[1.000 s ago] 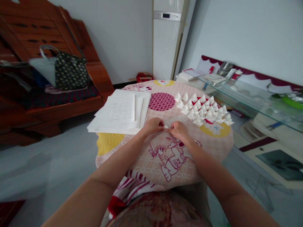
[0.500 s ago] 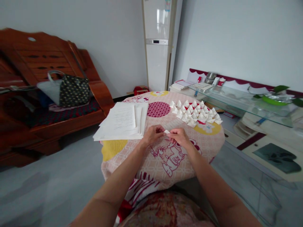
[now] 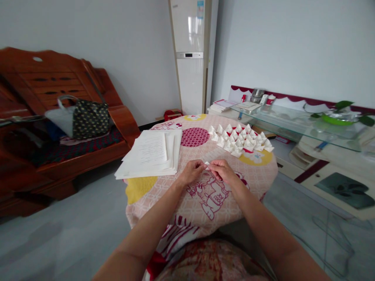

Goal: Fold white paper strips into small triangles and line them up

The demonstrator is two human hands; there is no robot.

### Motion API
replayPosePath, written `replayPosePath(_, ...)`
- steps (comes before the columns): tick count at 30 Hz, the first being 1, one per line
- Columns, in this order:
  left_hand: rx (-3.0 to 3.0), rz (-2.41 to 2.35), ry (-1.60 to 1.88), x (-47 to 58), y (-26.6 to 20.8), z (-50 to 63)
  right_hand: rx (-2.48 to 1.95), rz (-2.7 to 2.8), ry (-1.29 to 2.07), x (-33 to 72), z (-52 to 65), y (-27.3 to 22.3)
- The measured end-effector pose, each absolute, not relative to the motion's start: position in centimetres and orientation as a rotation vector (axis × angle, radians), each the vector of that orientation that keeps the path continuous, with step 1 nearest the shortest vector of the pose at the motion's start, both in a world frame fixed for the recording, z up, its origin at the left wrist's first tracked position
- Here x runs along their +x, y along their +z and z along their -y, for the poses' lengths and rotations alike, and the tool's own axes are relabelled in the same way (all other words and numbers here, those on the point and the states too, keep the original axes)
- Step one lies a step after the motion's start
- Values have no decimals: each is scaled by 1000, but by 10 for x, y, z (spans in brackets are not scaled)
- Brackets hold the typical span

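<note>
A small folded white paper piece [image 3: 207, 163] is pinched between my two hands, just above the round table's patterned cloth [image 3: 172, 199]. My left hand [image 3: 192, 171] has its fingers closed on the paper's left side. From the right, my right hand [image 3: 222, 170] pinches the other side with thumb and fingers. Much of the paper is hidden behind the fingertips. Beyond my right hand stand rows of several white folded paper pieces [image 3: 238, 137] with pointed tops. To the left of my hands lies a stack of white paper sheets [image 3: 149, 152], the top ones bearing writing.
A wooden bench [image 3: 67, 74] with bags [image 3: 89, 119] stands to the left. On the right, a glass-topped cabinet [image 3: 295, 121] carries a green bowl with a plant [image 3: 340, 119], cups and papers. A tall white air conditioner [image 3: 190, 82] is in the corner.
My fingers have closed in more tightly around the small paper, so less of it shows. The whole view has shifted slightly; the sheets and folded pieces stay where they were.
</note>
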State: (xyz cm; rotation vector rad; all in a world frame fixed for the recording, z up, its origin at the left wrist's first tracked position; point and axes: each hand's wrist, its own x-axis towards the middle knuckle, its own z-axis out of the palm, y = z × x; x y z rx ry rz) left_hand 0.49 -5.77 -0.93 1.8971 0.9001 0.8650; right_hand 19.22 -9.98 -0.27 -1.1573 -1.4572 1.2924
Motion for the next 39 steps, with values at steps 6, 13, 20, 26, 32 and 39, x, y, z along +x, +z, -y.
replayPosePath(6,1889,-821,818,6,-11,60,-1174,1472,1284,191,100,-3)
replayPosePath(13,1881,-800,798,6,-5,62,-1207,1501,1288,191,100,-5)
replayPosePath(20,1851,-813,808,5,-9,59,-1143,1577,1228,196,97,-11)
replayPosePath(26,1752,-860,849,7,-14,57,-1148,1527,1177,193,98,-13)
replayPosePath(32,1388,-868,941,8,-19,54,-1290,1418,992,184,96,-14)
replayPosePath(39,1126,-816,1026,5,-18,52,-1307,1723,538,179,96,-17)
